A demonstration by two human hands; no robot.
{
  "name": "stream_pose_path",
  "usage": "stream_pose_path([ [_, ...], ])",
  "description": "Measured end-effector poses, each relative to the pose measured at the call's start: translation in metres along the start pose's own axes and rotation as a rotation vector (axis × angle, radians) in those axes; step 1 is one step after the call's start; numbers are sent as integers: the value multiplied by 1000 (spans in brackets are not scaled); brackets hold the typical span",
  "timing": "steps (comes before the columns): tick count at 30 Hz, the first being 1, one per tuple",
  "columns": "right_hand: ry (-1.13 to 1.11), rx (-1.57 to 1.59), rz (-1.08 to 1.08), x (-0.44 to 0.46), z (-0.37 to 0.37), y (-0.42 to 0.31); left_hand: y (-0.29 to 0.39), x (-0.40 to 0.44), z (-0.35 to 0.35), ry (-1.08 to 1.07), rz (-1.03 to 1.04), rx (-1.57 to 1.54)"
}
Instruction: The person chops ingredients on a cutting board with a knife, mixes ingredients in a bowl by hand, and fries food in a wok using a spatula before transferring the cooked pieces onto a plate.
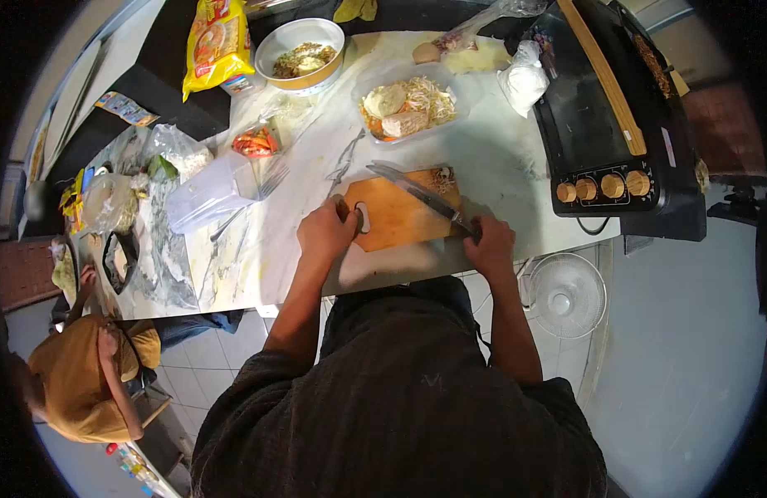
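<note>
A wooden cutting board lies near the front edge of the marble table. My left hand is closed on its left end, beside the handle hole. At the board's right edge, my right hand is closed around the handle of a knife. The blade lies slantwise across the board, its tip toward the far left. Small scraps sit at the board's far right corner. Beyond the board stands a clear plastic container with bean sprouts, shredded vegetables and pale blocks.
A black electric griddle with wooden knobs stands at the right. A white bowl, yellow packet, red chillies and clear plastic box with forks are leftward. Another person sits at left; a fan stands below right.
</note>
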State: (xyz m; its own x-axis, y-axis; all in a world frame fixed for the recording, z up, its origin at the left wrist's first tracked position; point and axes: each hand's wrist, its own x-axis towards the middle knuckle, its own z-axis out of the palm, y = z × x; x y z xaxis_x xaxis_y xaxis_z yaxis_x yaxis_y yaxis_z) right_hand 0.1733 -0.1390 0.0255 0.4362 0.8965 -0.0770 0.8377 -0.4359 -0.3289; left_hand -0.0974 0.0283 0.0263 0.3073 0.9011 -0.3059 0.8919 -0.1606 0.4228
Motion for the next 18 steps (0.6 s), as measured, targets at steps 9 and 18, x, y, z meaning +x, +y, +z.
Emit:
stream_pose_path([
  [9,0,79,-180,-15,0,30,22,0,21,176,-34,318],
  [18,24,263,-195,-37,-31,97,46,-16,26,357,-153,213],
])
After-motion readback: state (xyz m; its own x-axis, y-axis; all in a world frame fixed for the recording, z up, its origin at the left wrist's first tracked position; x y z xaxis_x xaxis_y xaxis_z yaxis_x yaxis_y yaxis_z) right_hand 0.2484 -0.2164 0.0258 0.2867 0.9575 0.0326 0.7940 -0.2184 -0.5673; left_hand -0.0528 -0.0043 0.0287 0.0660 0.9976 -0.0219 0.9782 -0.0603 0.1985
